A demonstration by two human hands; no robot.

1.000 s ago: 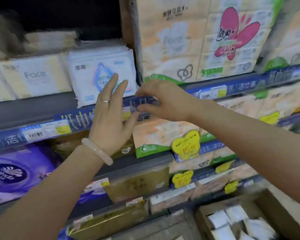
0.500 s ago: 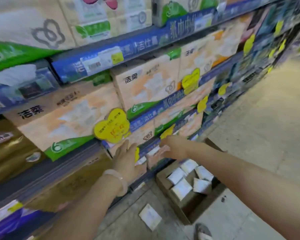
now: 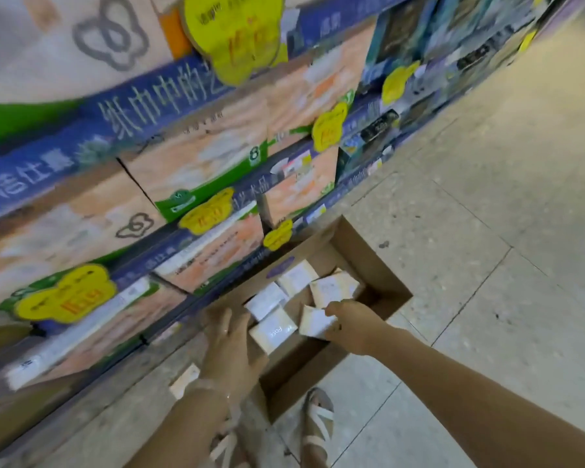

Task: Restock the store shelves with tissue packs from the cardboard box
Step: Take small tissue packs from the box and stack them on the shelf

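- We see the cardboard box (image 3: 368,265) open on the floor, close against the foot of the shelves (image 3: 169,106), with several white tissue packs (image 3: 264,302) lying loose inside.
- Our right hand (image 3: 350,324) reaches into the box, its fingers on the edge of one tissue pack (image 3: 314,320); blur keeps us from telling whether they actually pinch it.
- Our left hand (image 3: 230,349) hovers over the near-left corner of the box, fingers straight and spread, holding nothing; a pale bracelet (image 3: 213,388) sits at its wrist.
- One stray pack (image 3: 184,380) lies on the floor (image 3: 487,231) just left of the box, beside our left wrist.
- Our sandalled foot (image 3: 316,430) stands at the near side of the box.
- The shelves to the left carry large orange-and-white tissue bundles (image 3: 200,157) with yellow price tags (image 3: 330,126) along blue shelf edges.
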